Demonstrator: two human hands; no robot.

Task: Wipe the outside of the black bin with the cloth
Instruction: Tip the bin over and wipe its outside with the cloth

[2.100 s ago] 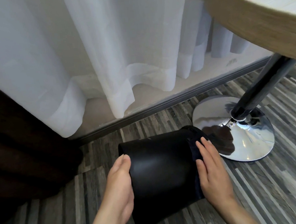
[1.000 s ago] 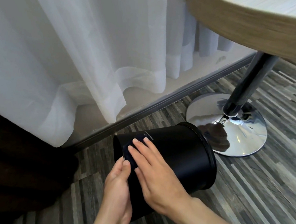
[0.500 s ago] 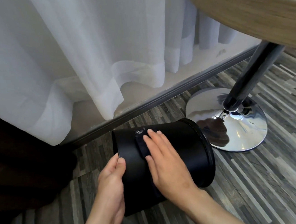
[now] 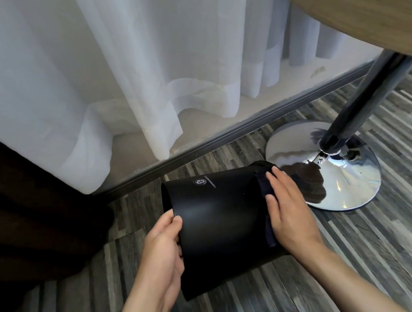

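The black bin [image 4: 219, 222] lies on its side above the striped wood floor, base toward the left, mouth toward the right, a small white logo on its upper wall. My left hand [image 4: 162, 253] cups the base edge, holding the bin. My right hand [image 4: 288, 210] lies flat on the bin's right end near the rim, pressing a dark cloth [image 4: 268, 222] against the wall. Only a narrow strip of the cloth shows beside my fingers; the rest is under my palm.
A chrome round table base [image 4: 339, 168] with a dark pole stands just right of the bin. The wooden tabletop [image 4: 361, 2] overhangs at top right. White curtains [image 4: 141, 74] hang behind, above a floor track. Dark furniture [image 4: 29, 210] fills the left.
My right hand with the cloth slid from the bin's middle to its right end near the rim. My left hand stayed on the base edge.
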